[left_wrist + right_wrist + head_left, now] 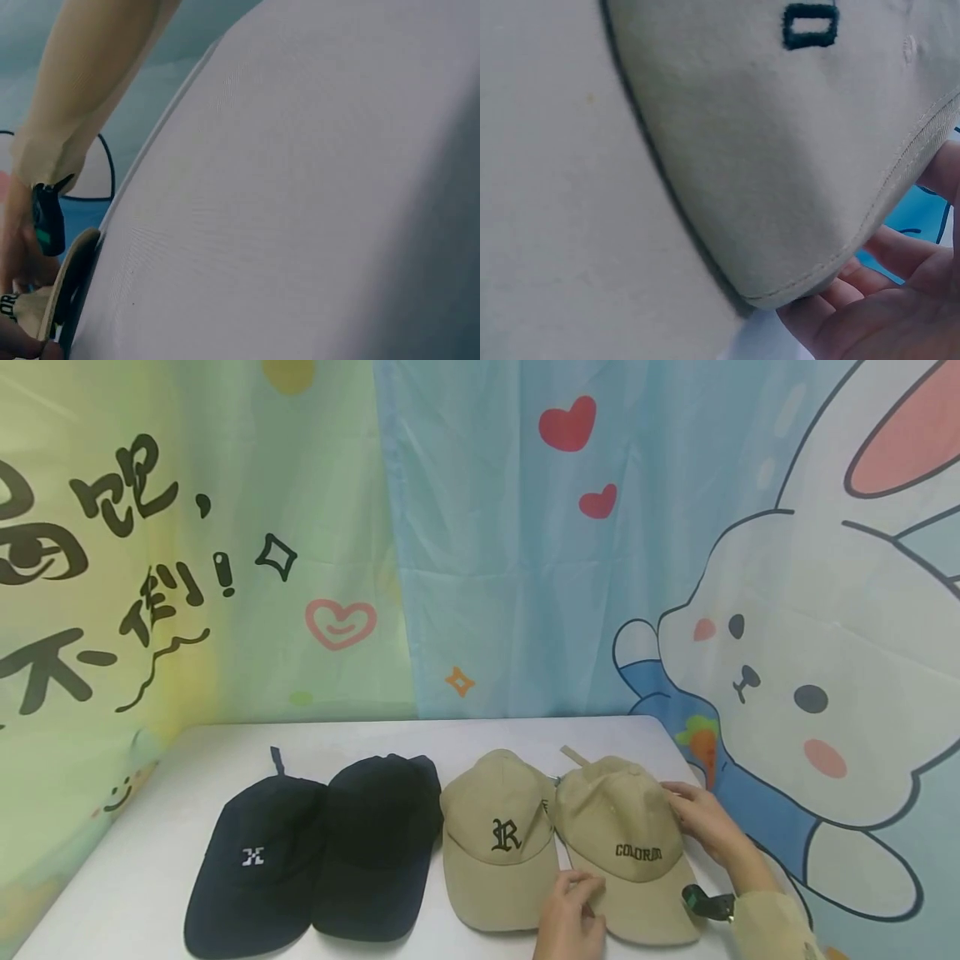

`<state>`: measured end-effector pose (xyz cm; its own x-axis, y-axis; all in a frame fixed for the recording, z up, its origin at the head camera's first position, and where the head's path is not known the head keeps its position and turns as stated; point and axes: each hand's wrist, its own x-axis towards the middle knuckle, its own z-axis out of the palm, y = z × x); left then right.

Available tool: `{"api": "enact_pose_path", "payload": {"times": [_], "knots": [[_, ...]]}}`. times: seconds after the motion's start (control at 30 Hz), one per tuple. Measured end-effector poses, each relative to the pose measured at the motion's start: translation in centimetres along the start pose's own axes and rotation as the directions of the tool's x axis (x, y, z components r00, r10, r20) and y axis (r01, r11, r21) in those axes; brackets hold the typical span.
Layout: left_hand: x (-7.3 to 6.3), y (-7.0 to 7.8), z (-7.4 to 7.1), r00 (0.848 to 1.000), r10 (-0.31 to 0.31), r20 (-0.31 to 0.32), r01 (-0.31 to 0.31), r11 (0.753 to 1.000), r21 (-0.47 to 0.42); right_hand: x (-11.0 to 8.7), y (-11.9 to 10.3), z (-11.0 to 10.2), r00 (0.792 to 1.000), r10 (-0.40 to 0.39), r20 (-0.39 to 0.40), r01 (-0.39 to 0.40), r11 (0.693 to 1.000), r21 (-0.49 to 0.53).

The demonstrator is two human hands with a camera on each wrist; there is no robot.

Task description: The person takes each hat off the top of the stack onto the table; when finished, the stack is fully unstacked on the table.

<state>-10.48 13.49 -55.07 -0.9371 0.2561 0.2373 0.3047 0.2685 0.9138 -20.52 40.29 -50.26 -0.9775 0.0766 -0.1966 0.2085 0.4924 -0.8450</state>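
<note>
A beige baseball cap [626, 827] lettered COLORADO lies at the right end of a row of caps. At its crown's right side, my right hand [705, 818] grips the lower edge; in the right wrist view, curled fingers [832, 307] reach beneath the stitched rim. My left hand [573, 914] pinches the left edge of the same cap's brim, and the left wrist view shows fingertips [51, 350] at that brim [71, 277]. Close on its left sits another beige cap [498, 839] with a black letter R.
Two black caps, one with a white mark [255, 860] and one plain [378, 847], lie side by side on the left of the white table [465, 735]. Behind the table hangs a printed curtain [480, 543] with a rabbit and hearts.
</note>
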Motion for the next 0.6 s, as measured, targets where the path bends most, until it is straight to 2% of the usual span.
{"api": "enact_pose_path", "payload": {"times": [0.13,0.27,0.4,0.53,0.6], "knots": [[-0.2,-0.4,0.1,0.998,0.058,0.002,-0.058,0.998,0.026,-0.1,0.5,0.2,1.0,0.001,-0.02,-0.001,1.0,0.022],[-0.1,-0.4,0.0,0.999,0.04,0.014,-0.04,0.999,-0.001,-0.3,0.7,0.4,0.999,0.009,-0.039,-0.007,0.999,0.043],[-0.2,-0.1,-0.1,0.999,-0.022,0.034,0.024,0.998,-0.054,-0.5,0.7,0.5,0.999,0.015,-0.048,-0.012,0.999,0.049],[-0.2,0.4,-0.2,0.993,-0.098,0.064,0.106,0.985,-0.134,-0.5,0.8,0.5,0.998,0.031,-0.048,-0.029,0.999,0.044],[-0.2,0.6,-0.2,0.99,-0.117,0.077,0.128,0.98,-0.152,-0.5,0.9,0.6,0.998,0.041,-0.047,-0.039,0.998,0.046]]}}
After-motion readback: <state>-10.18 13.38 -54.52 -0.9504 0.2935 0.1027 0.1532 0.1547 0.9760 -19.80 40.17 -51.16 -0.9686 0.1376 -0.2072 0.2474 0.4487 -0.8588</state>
